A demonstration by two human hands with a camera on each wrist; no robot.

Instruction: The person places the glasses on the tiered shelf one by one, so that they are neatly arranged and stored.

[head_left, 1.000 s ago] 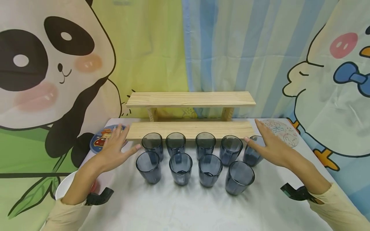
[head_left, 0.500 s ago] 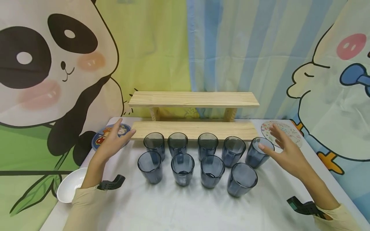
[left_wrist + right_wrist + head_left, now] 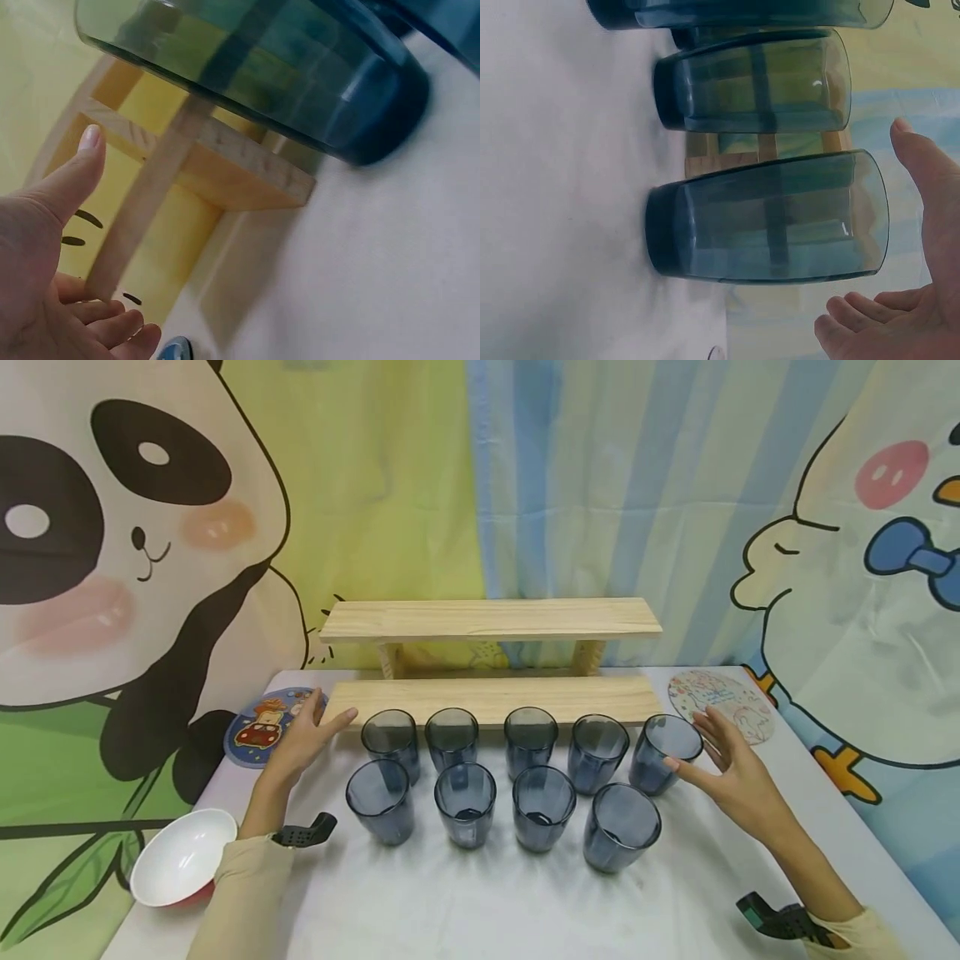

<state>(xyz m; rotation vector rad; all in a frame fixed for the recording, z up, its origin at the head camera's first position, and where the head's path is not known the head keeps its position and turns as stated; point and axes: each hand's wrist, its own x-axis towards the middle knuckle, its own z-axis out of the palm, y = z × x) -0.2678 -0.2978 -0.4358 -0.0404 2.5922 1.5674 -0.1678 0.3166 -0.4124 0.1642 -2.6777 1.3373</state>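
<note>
Blue-grey glass tumblers stand upright in two rows on the white table. My right hand (image 3: 733, 781) is beside the rightmost back-row tumbler (image 3: 662, 758), fingers spread loosely. In the right wrist view, a tumbler (image 3: 769, 221) shows in front of that hand (image 3: 943, 244), with a gap between thumb and fingers and nothing held. My left hand (image 3: 302, 742), fingers relaxed, is by the left end of the two-tier wooden shelf (image 3: 491, 697). The left wrist view shows its fingertips close to the board's end (image 3: 105, 281); whether they touch it, I cannot tell.
A white bowl (image 3: 183, 856) with a red underside sits at the left table edge. One round blue patterned mat (image 3: 258, 731) lies at the back left, and a pale printed one (image 3: 723, 697) at the back right. Cartoon curtains (image 3: 420, 485) hang behind the shelf.
Both hands were spread wider at first. The right hand has drawn back and down to the near side of the end tumbler; the left fingers have relaxed. Tumblers and shelf stay in place.
</note>
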